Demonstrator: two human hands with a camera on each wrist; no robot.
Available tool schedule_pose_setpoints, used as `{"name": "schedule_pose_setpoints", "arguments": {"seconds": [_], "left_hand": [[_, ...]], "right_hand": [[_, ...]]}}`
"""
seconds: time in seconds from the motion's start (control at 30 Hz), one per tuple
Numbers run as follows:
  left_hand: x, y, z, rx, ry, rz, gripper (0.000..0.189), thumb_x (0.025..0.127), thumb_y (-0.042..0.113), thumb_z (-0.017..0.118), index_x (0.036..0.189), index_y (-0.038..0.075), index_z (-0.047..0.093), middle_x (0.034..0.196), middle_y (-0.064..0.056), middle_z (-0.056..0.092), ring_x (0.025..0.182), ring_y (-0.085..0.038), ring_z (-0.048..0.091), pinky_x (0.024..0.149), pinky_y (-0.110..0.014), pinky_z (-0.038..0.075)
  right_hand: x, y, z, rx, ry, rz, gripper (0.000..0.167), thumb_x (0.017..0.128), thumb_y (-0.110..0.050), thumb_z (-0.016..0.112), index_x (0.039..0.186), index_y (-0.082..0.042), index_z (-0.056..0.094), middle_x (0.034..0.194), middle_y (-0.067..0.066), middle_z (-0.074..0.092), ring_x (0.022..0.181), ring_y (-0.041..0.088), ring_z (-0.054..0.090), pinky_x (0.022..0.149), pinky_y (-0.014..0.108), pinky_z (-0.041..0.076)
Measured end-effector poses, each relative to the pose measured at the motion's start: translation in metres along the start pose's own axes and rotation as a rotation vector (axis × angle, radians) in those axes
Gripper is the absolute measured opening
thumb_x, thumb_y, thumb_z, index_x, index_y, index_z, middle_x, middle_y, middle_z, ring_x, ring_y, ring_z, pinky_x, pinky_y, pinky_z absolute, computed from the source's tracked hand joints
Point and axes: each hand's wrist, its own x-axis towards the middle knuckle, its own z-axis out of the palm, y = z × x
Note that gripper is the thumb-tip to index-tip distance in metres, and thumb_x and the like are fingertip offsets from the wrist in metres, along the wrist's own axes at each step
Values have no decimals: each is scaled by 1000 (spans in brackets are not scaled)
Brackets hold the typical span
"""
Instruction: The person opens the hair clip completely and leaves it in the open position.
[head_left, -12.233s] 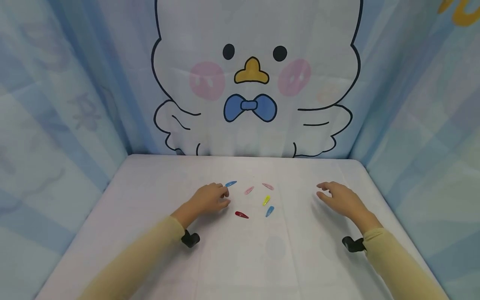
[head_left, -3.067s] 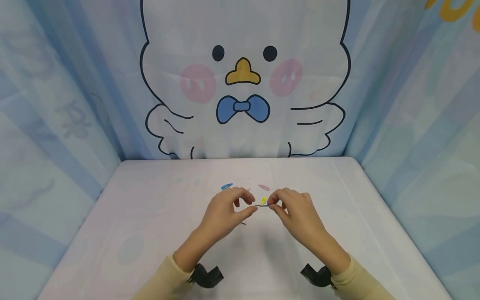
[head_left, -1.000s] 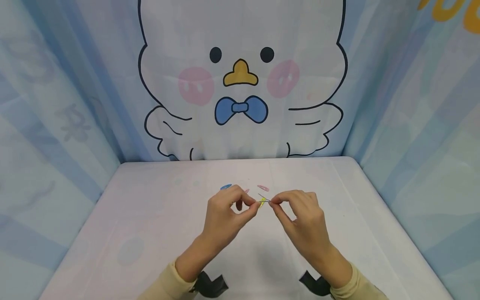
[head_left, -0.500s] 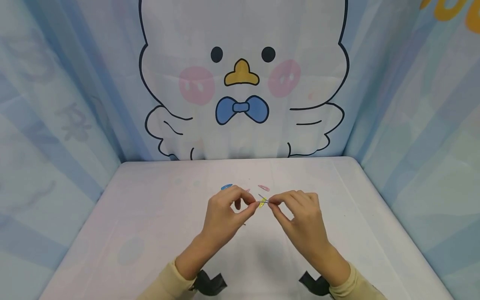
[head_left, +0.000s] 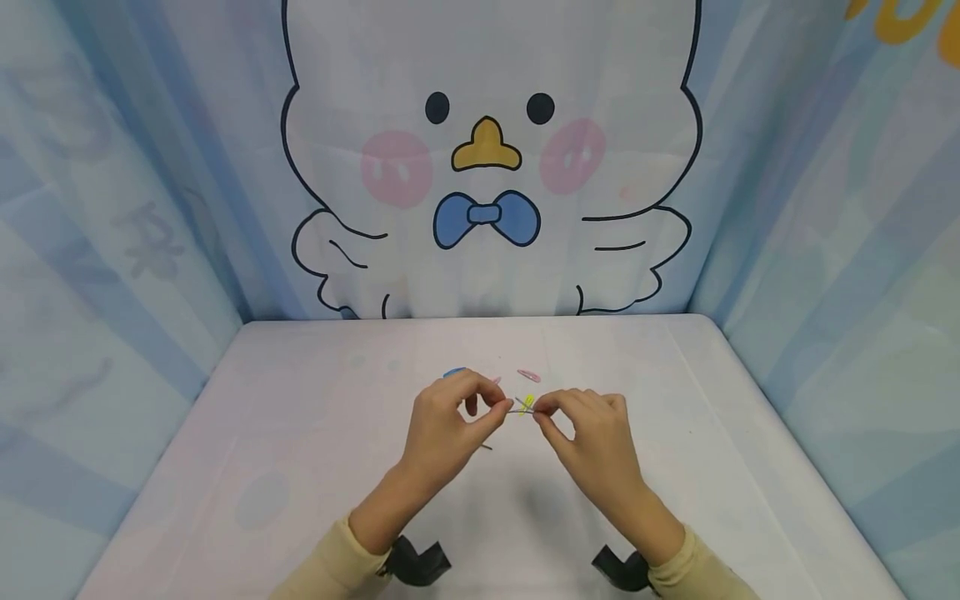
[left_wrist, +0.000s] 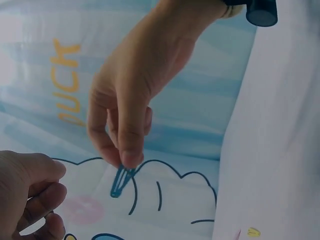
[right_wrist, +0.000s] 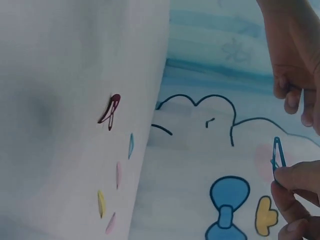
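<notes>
Between my two hands, above the white table, is a small blue snap hair clip (right_wrist: pixel 277 150), its two metal halves spread apart. Thumb and forefinger of my right hand (head_left: pixel 596 442) pinch one end, and in the left wrist view the right hand (left_wrist: pixel 130 90) has the clip's far tip pointing free. My left hand (head_left: pixel 446 433) has its fingertips right at the clip's other end in the head view; both wrist views show its curled fingers (left_wrist: pixel 47 200) apart from the clip. Near the left hand lies a dark red hair clip (right_wrist: pixel 114 105), also sprung apart.
Behind the hands lie a yellow clip (head_left: pixel 528 402), a pink clip (head_left: pixel 529 376), another pink clip (right_wrist: pixel 111 223) and a second blue clip (head_left: pixel 453 372), partly hidden by the left hand. A printed curtain (head_left: pixel 487 275) stands at the table's back edge.
Twelve seconds ago the hands were apart and the blue clip lay on the table; now the right hand holds it raised. Over the last second the left fingertips have eased off its end.
</notes>
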Motion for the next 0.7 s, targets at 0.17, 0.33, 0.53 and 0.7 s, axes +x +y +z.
{"name": "schedule_pose_setpoints", "arguments": {"seconds": [0.17, 0.33, 0.53, 0.7], "left_hand": [[1, -2, 1, 6, 0, -4, 12, 86, 12, 85, 89, 14, 73, 82, 5, 72, 70, -9, 55, 62, -23, 47], [2, -4, 3, 25, 2, 0, 12, 86, 13, 85, 88, 14, 73, 81, 6, 72, 69, -9, 54, 62, -23, 46], [1, -7, 5, 39, -10, -28, 11, 86, 14, 84, 88, 15, 73, 81, 7, 71, 68, -8, 53, 61, -22, 45], [-3, -11, 7, 50, -22, -50, 12, 86, 15, 85, 87, 16, 73, 79, 7, 69, 68, -9, 53, 61, -21, 44]], "right_hand": [[-6, 10, 15, -25, -57, 54, 19, 81, -9, 88, 92, -16, 74, 84, -5, 75, 76, 16, 67, 76, 37, 35], [-12, 20, 30, -48, -127, 121, 18, 81, -8, 87, 89, -17, 73, 83, -4, 76, 77, 18, 69, 76, 38, 36], [-23, 37, 51, -65, -245, 179, 16, 82, -8, 84, 85, -18, 72, 81, -5, 75, 77, 19, 72, 77, 41, 39], [-31, 49, 65, -92, -301, 209, 17, 81, -8, 83, 82, -20, 71, 78, -8, 74, 75, 14, 71, 75, 40, 41]]}}
